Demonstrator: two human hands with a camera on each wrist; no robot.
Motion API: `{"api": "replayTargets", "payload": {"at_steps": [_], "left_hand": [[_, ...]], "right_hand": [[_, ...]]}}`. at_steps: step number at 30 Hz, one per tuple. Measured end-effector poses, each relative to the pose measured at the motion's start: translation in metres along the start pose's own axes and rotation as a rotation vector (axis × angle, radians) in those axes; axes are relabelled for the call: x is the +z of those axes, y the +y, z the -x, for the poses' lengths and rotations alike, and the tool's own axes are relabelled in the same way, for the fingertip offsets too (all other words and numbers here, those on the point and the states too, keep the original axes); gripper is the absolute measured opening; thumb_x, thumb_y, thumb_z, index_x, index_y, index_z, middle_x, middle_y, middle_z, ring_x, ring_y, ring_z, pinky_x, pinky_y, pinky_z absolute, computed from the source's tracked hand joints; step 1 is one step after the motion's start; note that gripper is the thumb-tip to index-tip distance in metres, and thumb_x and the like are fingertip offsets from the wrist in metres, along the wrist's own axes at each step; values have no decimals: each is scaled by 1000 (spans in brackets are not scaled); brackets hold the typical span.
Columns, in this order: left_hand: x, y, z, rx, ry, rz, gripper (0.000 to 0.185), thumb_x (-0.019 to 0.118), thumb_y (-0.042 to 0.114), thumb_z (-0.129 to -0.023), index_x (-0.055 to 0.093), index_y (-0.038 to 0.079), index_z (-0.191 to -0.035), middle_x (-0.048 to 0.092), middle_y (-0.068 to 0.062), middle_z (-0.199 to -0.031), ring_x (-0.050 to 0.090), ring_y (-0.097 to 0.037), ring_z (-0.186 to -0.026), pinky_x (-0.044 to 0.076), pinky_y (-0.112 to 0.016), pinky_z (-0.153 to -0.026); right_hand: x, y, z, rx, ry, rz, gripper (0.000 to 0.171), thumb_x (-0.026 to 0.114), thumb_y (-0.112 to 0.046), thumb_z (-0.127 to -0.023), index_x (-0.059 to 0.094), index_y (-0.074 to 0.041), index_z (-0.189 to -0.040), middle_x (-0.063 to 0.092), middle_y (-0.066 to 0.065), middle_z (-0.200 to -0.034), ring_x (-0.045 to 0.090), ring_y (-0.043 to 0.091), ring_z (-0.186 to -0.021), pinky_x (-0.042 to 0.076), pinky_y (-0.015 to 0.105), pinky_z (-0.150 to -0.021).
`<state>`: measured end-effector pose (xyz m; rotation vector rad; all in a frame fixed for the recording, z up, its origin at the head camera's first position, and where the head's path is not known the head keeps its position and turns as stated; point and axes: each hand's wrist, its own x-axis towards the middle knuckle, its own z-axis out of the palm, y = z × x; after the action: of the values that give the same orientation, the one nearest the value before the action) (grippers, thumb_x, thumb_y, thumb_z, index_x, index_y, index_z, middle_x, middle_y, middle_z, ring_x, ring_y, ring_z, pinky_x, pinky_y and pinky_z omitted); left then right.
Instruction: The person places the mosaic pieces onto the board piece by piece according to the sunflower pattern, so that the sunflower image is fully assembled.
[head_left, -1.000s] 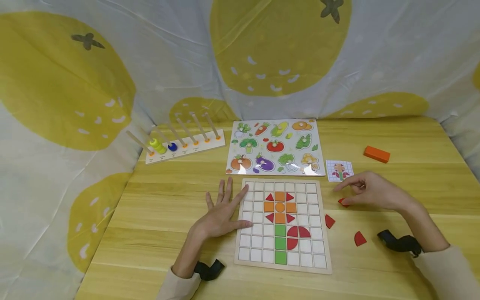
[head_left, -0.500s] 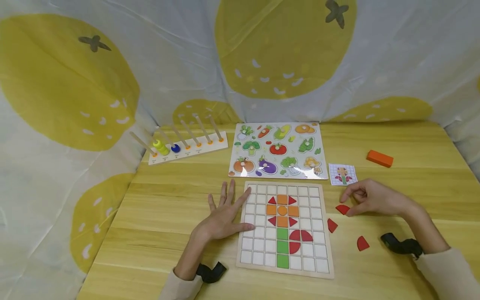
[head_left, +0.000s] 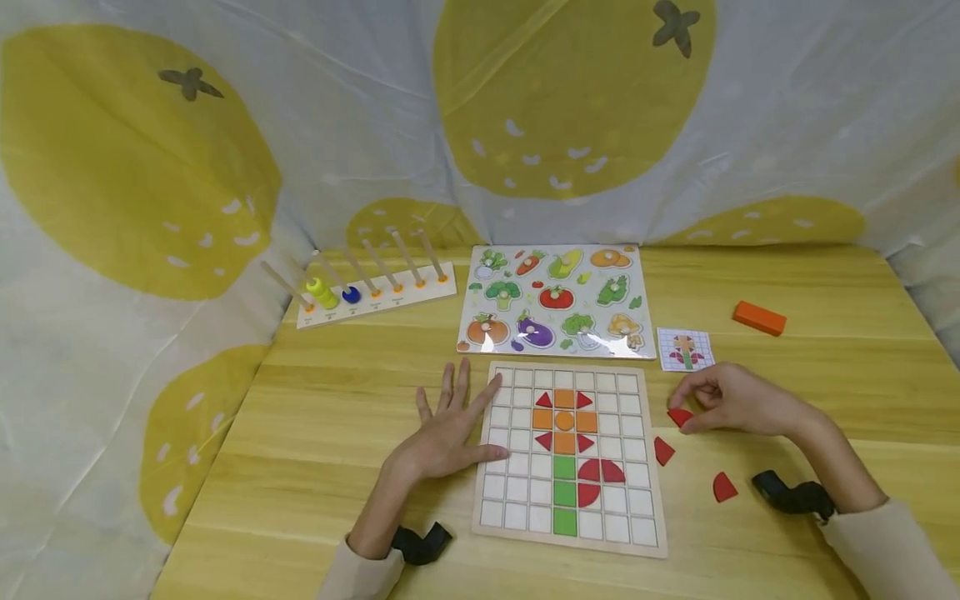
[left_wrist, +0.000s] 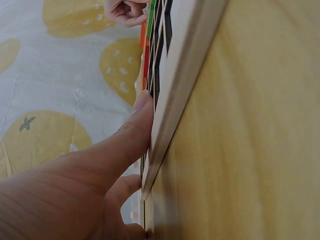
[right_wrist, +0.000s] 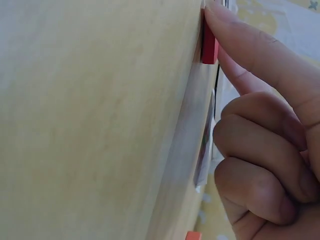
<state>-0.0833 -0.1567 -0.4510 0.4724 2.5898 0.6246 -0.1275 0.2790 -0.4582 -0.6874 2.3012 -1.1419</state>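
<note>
My left hand (head_left: 442,437) lies spread at the left edge of the wooden grid board (head_left: 521,417); its thumb (left_wrist: 135,127) and index fingertip rest on the rim area. On the board, orange squares, an orange disc (head_left: 565,421), red triangles and green squares (head_left: 565,494) form a flower, with red quarter circles (head_left: 589,495) right of the stem. To the board's right, my right hand (head_left: 750,400) pinches a red quarter-circle piece (head_left: 680,417) between thumb and index finger, close over the table. Its other fingers are curled in the right wrist view.
Two loose red quarter-circle pieces (head_left: 663,451) lie right of the board. A pattern card (head_left: 705,340) and an orange block (head_left: 760,317) lie behind the right hand. A vegetable peg puzzle (head_left: 513,279) and a peg stand (head_left: 408,289) with rings occupy the back.
My right hand has closed its thumb and index finger on the red quarter-circle piece and shifted it slightly left. The left hand stays on the board; the head view has tilted a little.
</note>
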Motion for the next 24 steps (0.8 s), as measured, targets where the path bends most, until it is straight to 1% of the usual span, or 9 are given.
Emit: {"api": "replayTargets", "payload": {"at_steps": [3,6,8,11,14,17,19,24], "left_hand": [[0,-1,-1,3,3,-6,99,72,55,-92,15,28,-168,-23,-19,-171,-26,-43,-157,-16,-82,-113],[0,-1,-2,3,3,-7,99,72,56,-92,15,28,-168,-23,-19,-171,-26,-43,-157,-16,-82,-113],[0,-1,-1,0,1,-5,98,71,56,-92,15,28,-168,-22,-19,-171,-26,-42,-157,-16,-82,-113],[0,-2,-1,2,2,-1,98,71,56,-92,14,28,-168,-22,-19,-171,-26,-42,-157,-16,-82,-113],[-1,-2,0,1,6,-1,99,72,55,-92,14,28,-168,-23,-19,-171,-26,-42,-157,-16,-81,-113],[-1,-2,-1,0,8,-5,98,72,55,-92,14,27,-168,-23,-19,-171,-26,-42,-157,-15,-81,-113],[-1,-2,-1,2,8,-4,98,72,55,-93,14,28,-168,-23,-19,-171,-26,-42,-157,-16,-81,-113],[0,-2,-1,-1,6,1,98,71,55,-93,14,28,-168,-23,-19,-171,-26,-42,-157,-16,-82,-113]], "right_hand": [[0,-2,0,25,22,33,21,87,-22,-83,77,-15,-99,38,-10,-63,33,-2,-57,33,23,-50],[1,-6,0,46,45,48,22,87,-25,-83,78,-16,-100,36,-11,-63,32,-2,-56,32,22,-50],[3,-12,-2,57,55,39,22,87,-27,-83,78,-16,-101,34,-11,-63,30,-2,-56,31,22,-50],[11,-28,-6,78,58,-8,23,87,-26,-83,78,-15,-102,31,-10,-63,28,0,-57,29,22,-51],[27,-51,-14,84,65,-41,24,87,-24,-83,78,-14,-103,30,-8,-62,28,2,-56,27,23,-51],[50,-75,-24,89,89,-51,24,88,-25,-82,79,-14,-102,30,-8,-61,28,3,-56,25,23,-52],[67,-89,-31,91,93,-58,24,88,-24,-82,78,-13,-101,32,-8,-60,29,4,-55,27,22,-54],[105,-111,-46,101,65,-63,19,88,-21,-83,74,-15,-95,38,-8,-59,35,4,-53,30,20,-54]]}}
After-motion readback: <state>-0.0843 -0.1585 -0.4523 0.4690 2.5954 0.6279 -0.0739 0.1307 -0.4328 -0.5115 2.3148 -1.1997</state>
